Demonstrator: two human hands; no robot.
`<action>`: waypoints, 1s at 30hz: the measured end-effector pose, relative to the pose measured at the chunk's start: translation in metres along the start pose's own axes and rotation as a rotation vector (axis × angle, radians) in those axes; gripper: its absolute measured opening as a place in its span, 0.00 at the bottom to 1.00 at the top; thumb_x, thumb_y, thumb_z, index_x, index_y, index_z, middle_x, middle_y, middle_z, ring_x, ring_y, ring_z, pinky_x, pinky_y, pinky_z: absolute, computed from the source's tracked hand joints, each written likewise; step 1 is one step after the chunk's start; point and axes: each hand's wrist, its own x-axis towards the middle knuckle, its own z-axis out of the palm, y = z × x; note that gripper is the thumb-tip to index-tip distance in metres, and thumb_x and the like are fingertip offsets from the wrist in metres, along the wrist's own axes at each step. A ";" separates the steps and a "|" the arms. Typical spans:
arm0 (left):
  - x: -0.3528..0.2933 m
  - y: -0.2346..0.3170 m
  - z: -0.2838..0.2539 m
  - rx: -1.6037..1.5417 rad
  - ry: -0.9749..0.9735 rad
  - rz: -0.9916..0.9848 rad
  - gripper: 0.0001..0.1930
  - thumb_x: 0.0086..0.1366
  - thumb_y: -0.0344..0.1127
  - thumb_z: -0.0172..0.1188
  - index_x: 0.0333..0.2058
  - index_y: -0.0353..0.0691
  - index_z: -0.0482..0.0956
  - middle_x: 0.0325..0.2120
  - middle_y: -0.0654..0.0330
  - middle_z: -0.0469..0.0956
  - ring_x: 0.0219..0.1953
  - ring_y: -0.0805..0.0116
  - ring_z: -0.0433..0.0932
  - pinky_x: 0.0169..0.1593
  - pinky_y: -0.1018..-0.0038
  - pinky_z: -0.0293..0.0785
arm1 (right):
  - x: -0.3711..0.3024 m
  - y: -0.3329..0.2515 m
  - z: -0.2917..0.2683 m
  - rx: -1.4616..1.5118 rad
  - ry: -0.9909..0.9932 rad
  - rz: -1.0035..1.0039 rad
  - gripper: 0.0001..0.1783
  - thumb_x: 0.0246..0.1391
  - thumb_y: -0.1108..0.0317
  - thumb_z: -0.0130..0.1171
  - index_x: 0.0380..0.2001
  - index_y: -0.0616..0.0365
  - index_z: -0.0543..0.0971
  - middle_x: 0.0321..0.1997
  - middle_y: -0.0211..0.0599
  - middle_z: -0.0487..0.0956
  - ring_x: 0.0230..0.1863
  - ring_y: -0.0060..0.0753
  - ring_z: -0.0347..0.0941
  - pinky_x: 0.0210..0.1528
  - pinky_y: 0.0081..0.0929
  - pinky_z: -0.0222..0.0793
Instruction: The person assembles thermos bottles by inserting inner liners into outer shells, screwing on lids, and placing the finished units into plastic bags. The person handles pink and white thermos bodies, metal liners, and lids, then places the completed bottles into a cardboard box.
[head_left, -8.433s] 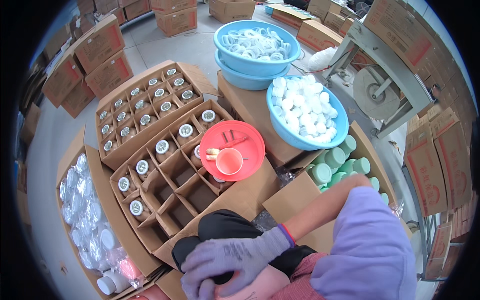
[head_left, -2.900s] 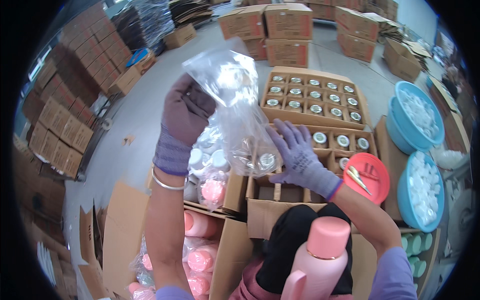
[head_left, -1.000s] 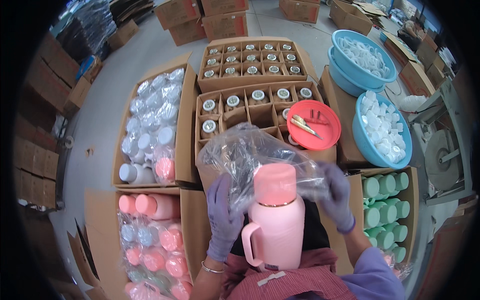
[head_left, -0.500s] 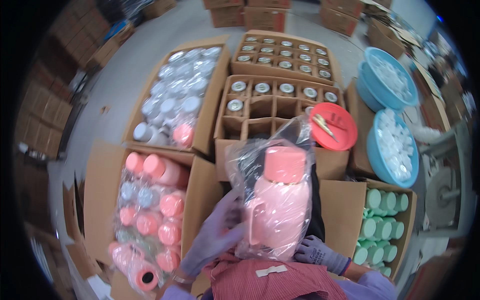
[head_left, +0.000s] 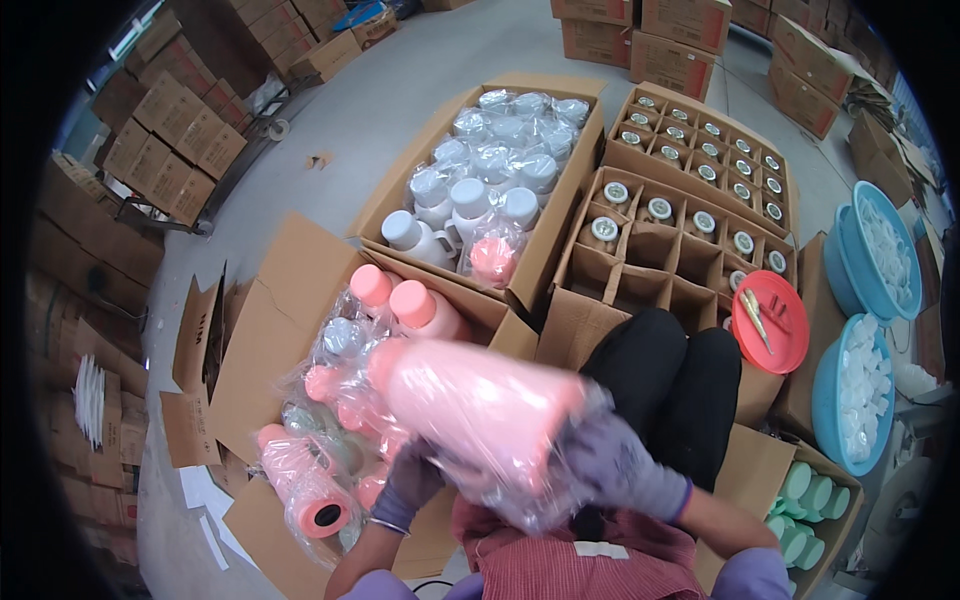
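Note:
A pink thermos jug (head_left: 465,395) in a clear plastic bag lies tipped on its side in the air, blurred by motion. My right hand (head_left: 625,460), in a grey-purple glove, is closed round its right-hand end. Under its near side my left hand (head_left: 410,485), gloved alike, grips the jug or its bag, with the fingers partly hidden. Just beyond the left hand stands an open carton (head_left: 490,325) packed with bagged jugs, pink-lidded and pale ones. One bagged pink jug (head_left: 315,490) lies on its side at the carton's near left.
Ahead, another carton (head_left: 375,215) holds white jugs with pale blue lids. Divided cartons (head_left: 570,275) hold silver-topped bottles. On the right are a red dish (head_left: 780,345) with a pointed tool, blue basins (head_left: 825,440) of white pieces, and a carton of green-lidded jugs (head_left: 800,510).
The bagged pink jug has gone from upright before my lap to lying sideways, farther left over the carton. My right hand has risen to its end. The view has turned left.

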 end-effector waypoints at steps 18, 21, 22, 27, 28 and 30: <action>0.432 0.244 -0.019 2.434 0.000 0.496 0.11 0.61 0.35 0.54 0.38 0.42 0.83 0.38 0.54 0.83 0.40 0.55 0.81 0.42 0.63 0.76 | 0.111 0.140 -0.012 -0.070 -0.146 0.267 0.17 0.55 0.54 0.60 0.43 0.53 0.79 0.41 0.38 0.77 0.45 0.45 0.75 0.52 0.42 0.68; 0.435 0.285 -0.131 3.084 -0.192 0.927 0.15 0.59 0.38 0.59 0.46 0.46 0.82 0.43 0.56 0.83 0.45 0.59 0.81 0.51 0.62 0.75 | 0.122 0.140 -0.007 0.021 -0.174 0.181 0.15 0.55 0.55 0.60 0.40 0.52 0.79 0.40 0.38 0.78 0.41 0.46 0.75 0.47 0.42 0.70; 0.402 0.322 -0.179 3.117 -0.192 0.984 0.18 0.57 0.41 0.63 0.46 0.45 0.82 0.43 0.56 0.83 0.47 0.61 0.81 0.54 0.62 0.74 | 0.128 0.139 -0.006 0.092 -0.185 0.119 0.15 0.55 0.55 0.59 0.40 0.52 0.79 0.40 0.38 0.78 0.41 0.45 0.75 0.47 0.42 0.70; 0.414 0.322 0.028 2.477 0.372 0.047 0.11 0.54 0.37 0.62 0.36 0.42 0.85 0.35 0.54 0.85 0.41 0.59 0.83 0.49 0.61 0.77 | 0.141 0.177 -0.022 0.232 -0.389 0.190 0.16 0.55 0.54 0.59 0.40 0.51 0.78 0.42 0.39 0.78 0.43 0.45 0.76 0.47 0.41 0.70; 0.409 0.335 0.041 2.301 0.492 0.197 0.16 0.55 0.39 0.63 0.41 0.38 0.83 0.33 0.49 0.85 0.40 0.54 0.84 0.46 0.60 0.78 | 0.153 0.182 -0.022 0.080 -0.333 0.171 0.16 0.55 0.53 0.59 0.41 0.51 0.77 0.41 0.38 0.77 0.43 0.44 0.75 0.49 0.41 0.69; 0.426 0.331 0.016 2.008 0.677 0.285 0.23 0.57 0.44 0.63 0.48 0.36 0.79 0.42 0.41 0.82 0.48 0.48 0.81 0.52 0.57 0.76 | 0.178 0.187 -0.022 -0.058 -0.219 0.100 0.15 0.57 0.54 0.58 0.41 0.52 0.77 0.38 0.37 0.76 0.42 0.42 0.74 0.52 0.40 0.67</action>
